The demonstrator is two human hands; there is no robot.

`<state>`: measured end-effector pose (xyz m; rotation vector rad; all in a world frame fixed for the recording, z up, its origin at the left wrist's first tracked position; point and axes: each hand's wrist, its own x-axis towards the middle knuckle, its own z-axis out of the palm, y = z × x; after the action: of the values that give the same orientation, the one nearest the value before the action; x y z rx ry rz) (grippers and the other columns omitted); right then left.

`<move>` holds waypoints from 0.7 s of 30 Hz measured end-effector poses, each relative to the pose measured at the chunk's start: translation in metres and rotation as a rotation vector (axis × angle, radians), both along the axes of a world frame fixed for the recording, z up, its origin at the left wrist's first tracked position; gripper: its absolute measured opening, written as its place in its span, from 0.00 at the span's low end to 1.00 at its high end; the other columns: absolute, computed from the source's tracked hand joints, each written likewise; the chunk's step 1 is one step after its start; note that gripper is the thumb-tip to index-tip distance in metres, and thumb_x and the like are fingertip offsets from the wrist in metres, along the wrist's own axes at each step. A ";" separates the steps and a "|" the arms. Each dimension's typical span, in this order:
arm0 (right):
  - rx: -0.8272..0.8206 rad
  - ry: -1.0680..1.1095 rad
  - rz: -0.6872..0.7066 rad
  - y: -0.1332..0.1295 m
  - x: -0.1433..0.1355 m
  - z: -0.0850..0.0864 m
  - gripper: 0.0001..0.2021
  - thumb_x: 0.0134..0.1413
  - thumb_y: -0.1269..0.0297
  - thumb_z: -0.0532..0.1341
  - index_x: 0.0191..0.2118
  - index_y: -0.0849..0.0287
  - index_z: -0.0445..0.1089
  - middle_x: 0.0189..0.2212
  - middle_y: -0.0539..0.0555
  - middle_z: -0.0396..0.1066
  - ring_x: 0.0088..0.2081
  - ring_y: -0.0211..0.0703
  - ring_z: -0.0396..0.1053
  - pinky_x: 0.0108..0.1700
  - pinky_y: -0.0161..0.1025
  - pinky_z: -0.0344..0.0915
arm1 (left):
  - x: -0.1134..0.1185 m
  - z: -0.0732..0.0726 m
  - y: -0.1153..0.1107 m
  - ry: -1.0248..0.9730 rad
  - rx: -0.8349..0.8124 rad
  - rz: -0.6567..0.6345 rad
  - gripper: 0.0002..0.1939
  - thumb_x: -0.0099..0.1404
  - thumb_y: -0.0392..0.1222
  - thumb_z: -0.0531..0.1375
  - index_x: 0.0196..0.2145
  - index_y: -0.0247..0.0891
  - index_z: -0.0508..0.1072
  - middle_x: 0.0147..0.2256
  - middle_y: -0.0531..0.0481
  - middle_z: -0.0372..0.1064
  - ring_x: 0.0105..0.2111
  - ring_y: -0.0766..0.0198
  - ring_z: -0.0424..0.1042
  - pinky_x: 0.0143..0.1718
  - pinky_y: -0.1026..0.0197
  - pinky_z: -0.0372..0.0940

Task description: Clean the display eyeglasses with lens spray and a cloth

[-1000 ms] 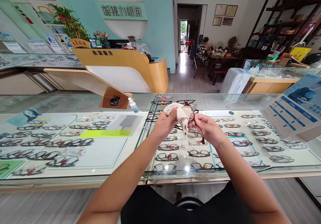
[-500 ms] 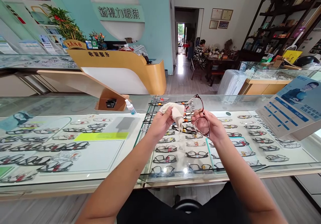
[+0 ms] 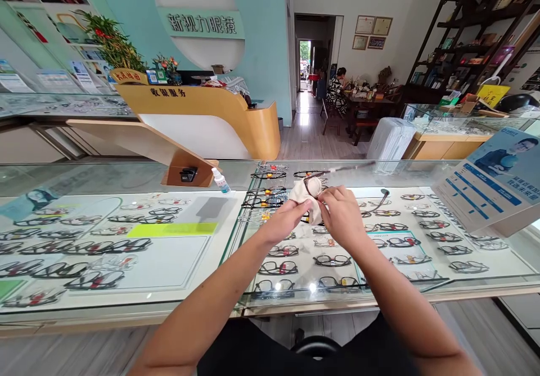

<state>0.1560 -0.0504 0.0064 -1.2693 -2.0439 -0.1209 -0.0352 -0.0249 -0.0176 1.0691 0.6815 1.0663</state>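
Observation:
A pale cleaning cloth (image 3: 298, 191) is bunched in my left hand (image 3: 287, 220), whose thumb presses on it. The cloth wraps round one lens of a pair of eyeglasses (image 3: 313, 186). My right hand (image 3: 343, 213) is closed on the eyeglasses from the right, its fingertips against the cloth. One dark temple stretches to the upper right, and the other sticks out to the right past my knuckles. Most of the frame front is hidden by the cloth and fingers. Both hands are above the glass display case (image 3: 236, 218).
Rows of eyeglasses (image 3: 332, 260) lie inside the case. A white spray bottle (image 3: 220, 180) stands left of my hands, beside a wooden stand (image 3: 185, 165). A blue and white sign (image 3: 485, 179) rises at the right. A person (image 3: 337, 90) sits at a table in the back.
My right hand has brought the eyeglasses leftward to the cloth and turned them, so the temples now point right. The cloth has gone round a lens, and my left hand has moved slightly right.

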 end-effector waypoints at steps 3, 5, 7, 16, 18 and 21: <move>0.016 -0.172 -0.100 -0.001 -0.011 -0.008 0.15 0.78 0.65 0.54 0.44 0.58 0.78 0.48 0.66 0.81 0.49 0.61 0.69 0.54 0.54 0.62 | 0.008 -0.002 -0.006 0.028 0.021 0.018 0.28 0.60 0.67 0.76 0.41 0.38 0.82 0.35 0.50 0.78 0.39 0.60 0.77 0.47 0.57 0.71; 0.004 -0.205 -0.143 -0.002 -0.015 -0.009 0.14 0.78 0.64 0.55 0.44 0.59 0.78 0.47 0.67 0.81 0.49 0.61 0.69 0.54 0.53 0.61 | 0.013 0.001 -0.008 -0.026 0.036 0.011 0.32 0.59 0.69 0.76 0.46 0.39 0.83 0.37 0.48 0.80 0.43 0.57 0.78 0.50 0.55 0.72; -0.033 -0.206 -0.164 -0.004 -0.017 -0.008 0.13 0.78 0.63 0.56 0.44 0.60 0.78 0.47 0.68 0.80 0.49 0.62 0.69 0.54 0.54 0.60 | 0.015 0.005 -0.008 -0.065 0.052 0.009 0.36 0.58 0.70 0.76 0.52 0.39 0.83 0.40 0.46 0.82 0.47 0.52 0.80 0.55 0.52 0.72; 0.073 -0.155 -0.241 -0.008 -0.014 -0.004 0.13 0.79 0.64 0.55 0.42 0.59 0.75 0.44 0.66 0.79 0.46 0.60 0.68 0.50 0.52 0.60 | 0.014 0.016 -0.014 0.247 0.275 0.012 0.34 0.67 0.68 0.70 0.57 0.39 0.81 0.43 0.45 0.82 0.54 0.47 0.77 0.64 0.48 0.68; 0.117 -0.179 -0.217 -0.011 -0.015 -0.005 0.12 0.78 0.66 0.55 0.41 0.58 0.74 0.43 0.65 0.79 0.45 0.59 0.68 0.50 0.52 0.60 | 0.012 0.018 -0.014 0.316 0.307 -0.028 0.33 0.68 0.69 0.68 0.56 0.39 0.81 0.41 0.46 0.81 0.54 0.47 0.76 0.65 0.46 0.67; 0.108 -0.102 -0.107 -0.013 -0.012 -0.004 0.10 0.76 0.66 0.56 0.41 0.56 0.73 0.42 0.62 0.80 0.44 0.57 0.68 0.50 0.52 0.61 | 0.006 0.018 -0.011 0.392 0.354 -0.022 0.28 0.70 0.67 0.65 0.51 0.39 0.81 0.39 0.47 0.79 0.50 0.49 0.76 0.61 0.49 0.69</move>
<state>0.1442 -0.0633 0.0027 -1.3291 -2.0254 -0.3476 -0.0294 -0.0363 0.0004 1.6149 0.8061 0.9882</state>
